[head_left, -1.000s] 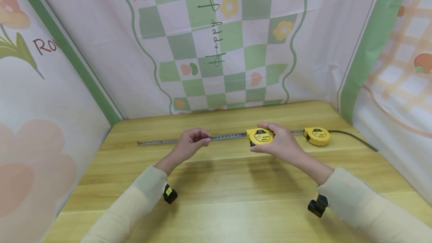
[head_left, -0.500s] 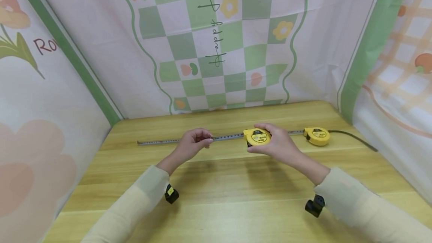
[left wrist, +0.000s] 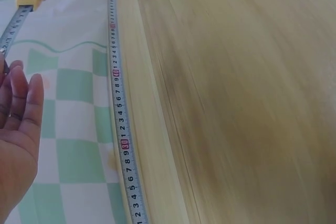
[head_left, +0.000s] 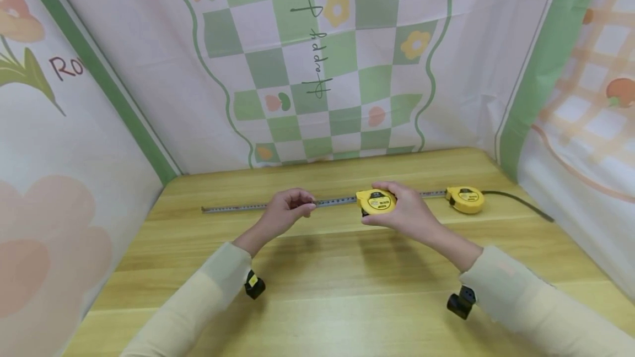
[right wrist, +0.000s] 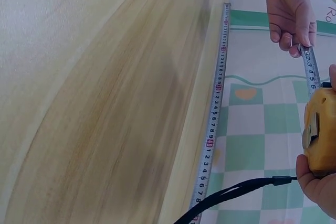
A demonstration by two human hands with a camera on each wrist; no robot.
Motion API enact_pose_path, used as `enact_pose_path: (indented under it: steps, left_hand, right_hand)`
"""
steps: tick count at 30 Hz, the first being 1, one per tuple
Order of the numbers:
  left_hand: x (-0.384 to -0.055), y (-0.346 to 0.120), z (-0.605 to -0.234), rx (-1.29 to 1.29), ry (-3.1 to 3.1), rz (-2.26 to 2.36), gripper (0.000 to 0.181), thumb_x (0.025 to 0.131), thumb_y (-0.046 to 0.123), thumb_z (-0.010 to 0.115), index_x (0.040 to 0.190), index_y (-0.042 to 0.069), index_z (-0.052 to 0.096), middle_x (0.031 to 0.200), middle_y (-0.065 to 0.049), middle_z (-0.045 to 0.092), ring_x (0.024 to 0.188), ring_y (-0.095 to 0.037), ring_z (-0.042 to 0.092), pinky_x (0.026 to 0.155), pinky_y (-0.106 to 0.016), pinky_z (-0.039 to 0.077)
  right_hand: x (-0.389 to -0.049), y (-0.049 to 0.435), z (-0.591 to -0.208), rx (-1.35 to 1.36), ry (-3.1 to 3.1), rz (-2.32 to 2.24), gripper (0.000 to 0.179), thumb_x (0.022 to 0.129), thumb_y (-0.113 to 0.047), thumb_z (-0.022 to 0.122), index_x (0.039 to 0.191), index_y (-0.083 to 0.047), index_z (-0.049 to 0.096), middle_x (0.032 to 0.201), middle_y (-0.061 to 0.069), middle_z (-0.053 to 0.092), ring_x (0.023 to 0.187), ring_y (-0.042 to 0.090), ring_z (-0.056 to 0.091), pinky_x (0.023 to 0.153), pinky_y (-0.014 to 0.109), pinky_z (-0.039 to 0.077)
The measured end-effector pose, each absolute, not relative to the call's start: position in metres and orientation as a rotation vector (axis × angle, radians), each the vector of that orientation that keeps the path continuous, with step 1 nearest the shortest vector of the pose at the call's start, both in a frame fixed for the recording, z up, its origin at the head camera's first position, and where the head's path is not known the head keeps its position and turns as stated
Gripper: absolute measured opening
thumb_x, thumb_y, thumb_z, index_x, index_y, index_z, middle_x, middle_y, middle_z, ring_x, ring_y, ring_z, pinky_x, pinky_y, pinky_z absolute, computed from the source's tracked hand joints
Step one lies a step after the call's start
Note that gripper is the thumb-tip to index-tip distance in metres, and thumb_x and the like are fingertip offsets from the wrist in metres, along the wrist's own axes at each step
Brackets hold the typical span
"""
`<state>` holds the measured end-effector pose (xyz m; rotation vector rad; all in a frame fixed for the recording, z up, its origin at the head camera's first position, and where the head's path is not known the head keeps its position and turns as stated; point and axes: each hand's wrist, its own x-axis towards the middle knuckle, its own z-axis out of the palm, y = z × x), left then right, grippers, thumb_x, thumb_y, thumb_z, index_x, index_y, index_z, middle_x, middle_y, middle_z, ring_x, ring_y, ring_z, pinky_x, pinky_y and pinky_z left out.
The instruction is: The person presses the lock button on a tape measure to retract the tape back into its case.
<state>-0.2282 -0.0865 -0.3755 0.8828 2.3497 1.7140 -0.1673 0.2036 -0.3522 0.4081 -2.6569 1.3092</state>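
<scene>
My right hand (head_left: 416, 212) grips the yellow case of a tape measure (head_left: 375, 201), held above the table. Between thumb and fingers, my left hand (head_left: 288, 211) pinches the free end of its blade. A short, straight stretch of blade (head_left: 337, 201) spans the gap between both hands. In the right wrist view low numbers show on that blade (right wrist: 311, 69), beside the yellow case (right wrist: 321, 129). Behind the hands a second yellow tape measure (head_left: 466, 200) lies on the table, its long blade (head_left: 228, 209) drawn out leftward. The left fingertips are partly cut off in the left wrist view.
A black strap (head_left: 521, 203) trails right from the lying tape measure. Another view of a black strap (right wrist: 236, 190) crosses the right wrist view. The wooden table (head_left: 347, 302) ends at a patterned curtain (head_left: 317, 59) behind, with more cloth on both sides.
My right hand has shifted slightly left with the case, and my left hand slightly right. The blade stretch between them is shorter. The lying tape measure has not moved.
</scene>
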Motion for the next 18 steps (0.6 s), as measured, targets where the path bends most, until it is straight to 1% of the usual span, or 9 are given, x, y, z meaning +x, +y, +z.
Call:
enact_pose_path:
  steps: [6, 9, 11, 15, 18]
  left_hand:
    - [-0.227, -0.083, -0.376, 0.877, 2.347, 1.715, 0.01, 0.095, 0.01, 0.064, 0.101, 0.002, 0.066, 0.085, -0.006, 0.065, 0.076, -0.024, 0.062, 0.068, -0.029, 0.054]
    - [-0.227, -0.08, -0.376, 0.869, 2.342, 1.721, 0.011, 0.095, 0.01, 0.064, 0.101, 0.001, 0.066, 0.085, -0.005, 0.065, 0.076, -0.022, 0.062, 0.068, -0.028, 0.054]
    - [-0.226, -0.079, -0.376, 0.868, 2.34, 1.723, 0.011, 0.095, 0.01, 0.065, 0.101, 0.001, 0.066, 0.085, -0.005, 0.065, 0.075, -0.018, 0.061, 0.068, -0.028, 0.054]
    - [-0.226, -0.077, -0.375, 0.873, 2.339, 1.724, 0.01, 0.095, 0.009, 0.064, 0.101, 0.001, 0.066, 0.085, -0.005, 0.065, 0.075, -0.02, 0.061, 0.067, -0.028, 0.054]
    - [-0.226, -0.076, -0.376, 0.875, 2.343, 1.721, 0.009, 0.095, 0.01, 0.064, 0.1, 0.002, 0.067, 0.084, -0.005, 0.065, 0.077, -0.028, 0.062, 0.066, -0.027, 0.053]
  right_hand:
    - [-0.166, 0.202, -0.353, 0.406, -2.66, 1.328, 0.085, 0.068, -0.038, 0.089, 0.136, -0.003, 0.052, 0.117, 0.016, 0.059, 0.089, 0.024, 0.06, 0.069, 0.034, 0.054]
    - [-0.165, 0.201, -0.353, 0.408, -2.658, 1.324, 0.085, 0.068, -0.038, 0.089, 0.136, -0.003, 0.052, 0.117, 0.016, 0.059, 0.089, 0.024, 0.06, 0.069, 0.034, 0.054]
    - [-0.165, 0.2, -0.352, 0.404, -2.659, 1.317, 0.085, 0.067, -0.038, 0.09, 0.135, -0.004, 0.052, 0.117, 0.015, 0.059, 0.089, 0.024, 0.06, 0.069, 0.033, 0.054]
    - [-0.165, 0.2, -0.353, 0.397, -2.66, 1.303, 0.083, 0.067, -0.034, 0.09, 0.135, -0.005, 0.053, 0.116, 0.013, 0.059, 0.089, 0.024, 0.06, 0.068, 0.034, 0.054]
    - [-0.165, 0.199, -0.353, 0.401, -2.651, 1.3, 0.081, 0.068, -0.03, 0.091, 0.135, -0.004, 0.053, 0.116, 0.013, 0.059, 0.088, 0.024, 0.06, 0.068, 0.033, 0.054]
